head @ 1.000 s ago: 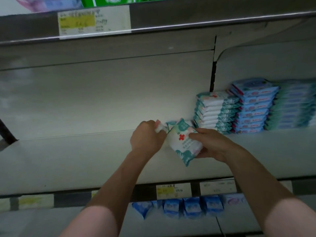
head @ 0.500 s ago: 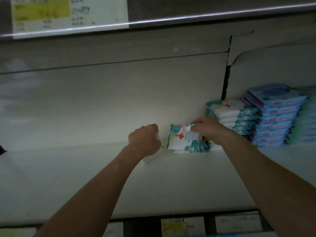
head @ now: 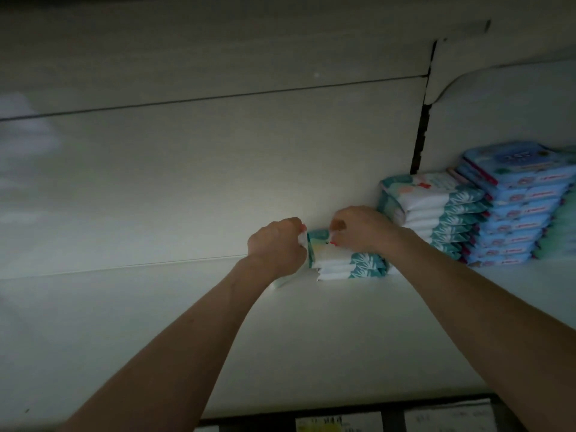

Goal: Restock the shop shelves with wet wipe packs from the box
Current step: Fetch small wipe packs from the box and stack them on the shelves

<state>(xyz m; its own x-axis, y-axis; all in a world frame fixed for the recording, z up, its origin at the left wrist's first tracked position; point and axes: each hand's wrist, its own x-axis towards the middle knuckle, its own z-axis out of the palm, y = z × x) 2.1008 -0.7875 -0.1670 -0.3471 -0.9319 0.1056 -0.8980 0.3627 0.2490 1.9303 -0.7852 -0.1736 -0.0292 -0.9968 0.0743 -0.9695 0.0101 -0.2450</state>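
Both arms reach up and forward. The left hand (head: 276,246) is fisted around a white pack (head: 301,240). The right hand (head: 358,229) curls its fingers over the top pack (head: 324,252), white with teal leaf-print ends, on a low stack (head: 352,269) at the back of the shelf (head: 187,322), beside a taller stack (head: 436,210).

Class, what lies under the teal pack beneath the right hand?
At least one more teal pack, on the shelf. The right hand hides the back of the top pack.

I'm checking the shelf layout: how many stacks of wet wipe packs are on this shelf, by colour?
Teal-and-white stacks: 2, the tall stack and the low stack
Blue stacks: 1
Pale green stacks: 1, cut off by the frame edge
Total: 4
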